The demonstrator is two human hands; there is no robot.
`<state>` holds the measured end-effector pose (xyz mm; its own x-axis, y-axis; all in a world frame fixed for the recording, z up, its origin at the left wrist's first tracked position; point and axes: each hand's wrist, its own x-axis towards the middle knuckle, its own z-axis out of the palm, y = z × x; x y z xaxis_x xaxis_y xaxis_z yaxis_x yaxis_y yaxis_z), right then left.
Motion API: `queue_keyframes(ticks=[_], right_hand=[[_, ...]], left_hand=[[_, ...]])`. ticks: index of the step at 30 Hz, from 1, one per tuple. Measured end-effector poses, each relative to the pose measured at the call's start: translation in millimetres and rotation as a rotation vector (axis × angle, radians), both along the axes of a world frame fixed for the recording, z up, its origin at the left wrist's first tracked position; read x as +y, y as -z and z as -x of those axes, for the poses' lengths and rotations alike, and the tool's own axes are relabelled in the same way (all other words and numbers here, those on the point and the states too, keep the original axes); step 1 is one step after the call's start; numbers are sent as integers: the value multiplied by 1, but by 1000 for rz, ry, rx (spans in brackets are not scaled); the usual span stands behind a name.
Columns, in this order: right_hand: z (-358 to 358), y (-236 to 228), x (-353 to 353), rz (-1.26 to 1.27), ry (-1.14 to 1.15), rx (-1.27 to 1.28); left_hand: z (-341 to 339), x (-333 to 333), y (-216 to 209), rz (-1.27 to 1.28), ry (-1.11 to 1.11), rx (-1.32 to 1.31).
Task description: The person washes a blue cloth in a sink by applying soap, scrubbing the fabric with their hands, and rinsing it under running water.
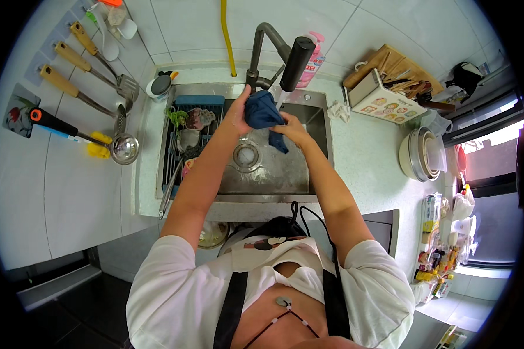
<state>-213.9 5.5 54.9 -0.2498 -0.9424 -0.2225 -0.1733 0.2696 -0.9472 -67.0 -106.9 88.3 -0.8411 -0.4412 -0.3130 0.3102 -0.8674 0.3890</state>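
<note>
Above the sink [233,187] I hold a wet-looking dark blue cloth [262,110] in both hands, close beneath the faucet [297,65]. My left hand [239,114] grips its left side, thumb pointing up. My right hand [293,129] is closed on the lower right part, and a loose end of the fabric hangs below those fingers. A thin stream of water seems to fall from the spout next to the cloth. Under my hands lies the round drain [246,155] in the wet steel basin. Parts of my fingers are hidden by the fabric.
On the sink's left side, a dark rack [199,103] holds greens and several other items. Ladles and spatulas [70,81] hang on the left wall. Behind the faucet stands a pink bottle [312,61]. At right are a utensil holder [384,99] and stacked bowls [419,154].
</note>
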Motion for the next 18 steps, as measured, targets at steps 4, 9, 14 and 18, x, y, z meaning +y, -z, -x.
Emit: queue_keyframes(ticks=[4, 9, 14, 18], right_hand=[[10, -12, 8, 133, 161, 35], [3, -48, 6, 128, 139, 152], [-11, -71, 1, 238, 239, 45], [-5, -76, -3, 267, 309, -11]], left_hand=[[-12, -10, 29, 84, 70, -249], [-6, 9, 78, 166, 151, -375], [16, 39, 58, -81, 68, -55], [25, 35, 41, -95, -55, 65]])
